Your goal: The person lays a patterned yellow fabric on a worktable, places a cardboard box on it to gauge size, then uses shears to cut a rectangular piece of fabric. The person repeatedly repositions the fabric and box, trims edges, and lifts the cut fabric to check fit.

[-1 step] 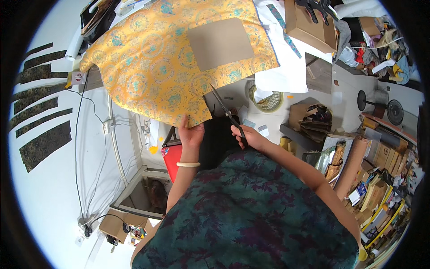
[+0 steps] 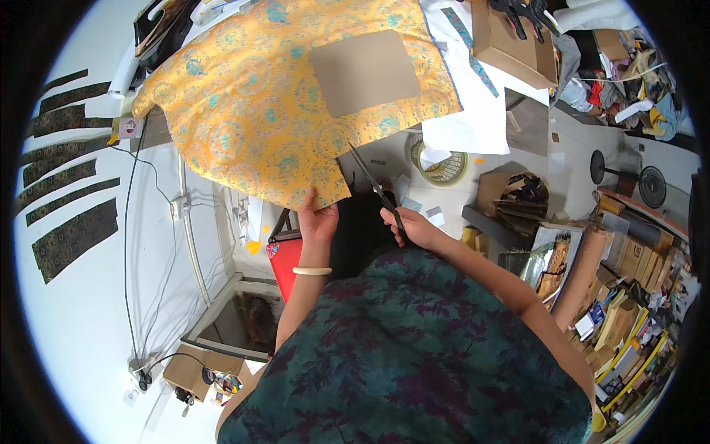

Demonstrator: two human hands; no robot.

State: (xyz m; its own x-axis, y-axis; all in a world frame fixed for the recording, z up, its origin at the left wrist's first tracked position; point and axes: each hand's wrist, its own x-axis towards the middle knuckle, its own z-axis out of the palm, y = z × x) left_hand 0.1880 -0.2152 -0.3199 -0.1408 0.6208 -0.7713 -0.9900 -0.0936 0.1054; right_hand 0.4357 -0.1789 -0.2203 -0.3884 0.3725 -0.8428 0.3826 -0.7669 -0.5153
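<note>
Both hands are occupied: with the left hand (image 2: pixel 318 220) I pinch the near corner of one yellow patterned cloth (image 2: pixel 259 126), thumb on top, and with the right hand (image 2: pixel 405 224) I grip one pair of dark scissors (image 2: pixel 379 188), its tips at the notch in the cloth's near edge. I cannot tell whether the blades are parted. The cloth spreads over the table (image 2: pixel 526 124), its near part reaching past the edge toward me. On it lies one brown card (image 2: pixel 366 72); white paper (image 2: pixel 481 122) shows beside it, and one open cardboard box (image 2: pixel 497 44) stands at the far right. One pale bangle (image 2: pixel 311 271) circles my left wrist. Below are a pale floor (image 2: pixel 571 166), one round basket (image 2: pixel 448 175) and one red seat (image 2: pixel 283 266). Several dark patterned strips (image 2: pixel 75 240) are on the white wall (image 2: pixel 81 333). One small white box (image 2: pixel 132 128) bears a reddish mark, too small to read.
</note>
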